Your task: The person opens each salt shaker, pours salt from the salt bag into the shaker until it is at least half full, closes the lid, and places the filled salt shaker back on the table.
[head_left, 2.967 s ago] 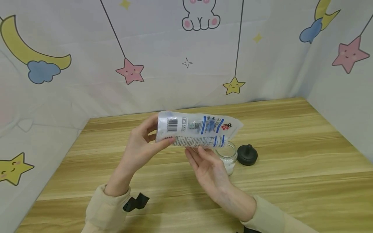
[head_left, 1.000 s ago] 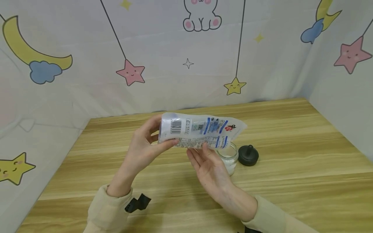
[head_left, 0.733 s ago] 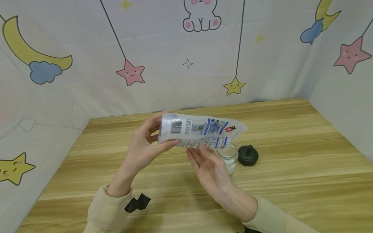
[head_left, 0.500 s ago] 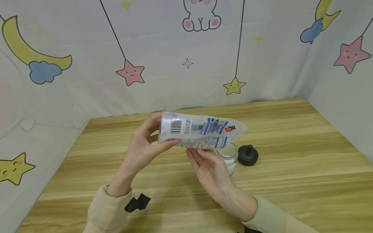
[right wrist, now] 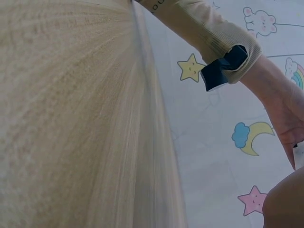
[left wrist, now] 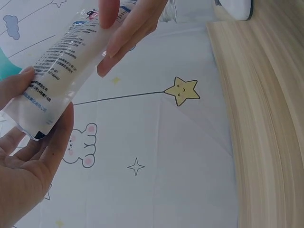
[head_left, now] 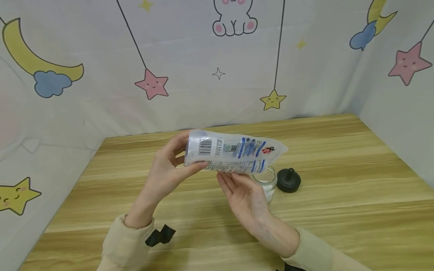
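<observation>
A printed white plastic pouch (head_left: 230,150) is held aloft, lying nearly level with its pointed end to the right. My left hand (head_left: 166,171) grips its left end, thumb in front and fingers behind. Under the pouch my right hand (head_left: 249,203) touches the lower edge with mostly straight fingers. In the left wrist view the right fingers (left wrist: 135,33) lie along the pouch (left wrist: 61,71). A glass jar (head_left: 269,188) with white contents stands below the pouch's right end, partly hidden by the pouch and right hand.
A black lid with a knob (head_left: 288,181) lies right of the jar on the wooden table (head_left: 352,180). White cloth with printed stars and moons (head_left: 190,56) hangs behind and at the sides. A black wrist mount (head_left: 161,236) sits at the left sleeve.
The pouch and both hands stand slightly further right than three seconds ago. My right thumb, raised onto the pouch's face a second ago, has dropped to its lower edge.
</observation>
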`<state>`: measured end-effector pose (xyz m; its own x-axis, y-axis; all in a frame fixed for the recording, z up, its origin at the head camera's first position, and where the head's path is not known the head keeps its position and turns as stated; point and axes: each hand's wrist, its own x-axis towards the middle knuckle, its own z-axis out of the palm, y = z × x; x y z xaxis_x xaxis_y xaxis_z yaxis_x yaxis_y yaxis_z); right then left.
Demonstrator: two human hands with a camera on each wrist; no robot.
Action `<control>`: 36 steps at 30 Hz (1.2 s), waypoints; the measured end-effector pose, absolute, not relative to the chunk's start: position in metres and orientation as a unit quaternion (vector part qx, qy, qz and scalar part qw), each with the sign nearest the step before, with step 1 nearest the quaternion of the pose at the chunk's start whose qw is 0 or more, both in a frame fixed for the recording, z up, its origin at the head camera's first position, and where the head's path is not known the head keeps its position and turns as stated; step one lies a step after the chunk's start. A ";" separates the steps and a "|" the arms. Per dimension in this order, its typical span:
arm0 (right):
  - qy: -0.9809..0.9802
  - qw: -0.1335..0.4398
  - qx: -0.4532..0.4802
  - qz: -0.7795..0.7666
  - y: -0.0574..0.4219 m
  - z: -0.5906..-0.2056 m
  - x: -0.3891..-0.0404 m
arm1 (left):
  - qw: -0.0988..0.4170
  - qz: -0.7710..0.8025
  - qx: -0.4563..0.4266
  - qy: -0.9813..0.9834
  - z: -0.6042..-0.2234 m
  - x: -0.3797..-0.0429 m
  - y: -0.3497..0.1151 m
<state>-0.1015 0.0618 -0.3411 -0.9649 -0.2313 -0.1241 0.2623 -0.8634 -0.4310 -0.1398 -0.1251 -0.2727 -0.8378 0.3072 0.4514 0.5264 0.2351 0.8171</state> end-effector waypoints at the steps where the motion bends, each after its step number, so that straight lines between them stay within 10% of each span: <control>1: 0.226 0.128 0.034 -0.965 0.062 -0.341 -0.101 | 0.099 -0.557 -0.267 -0.780 -0.273 -0.140 -0.125; 36: 0.221 0.123 0.053 -0.966 0.061 -0.335 -0.100 | 0.083 -0.559 -0.273 -0.779 -0.269 -0.140 -0.126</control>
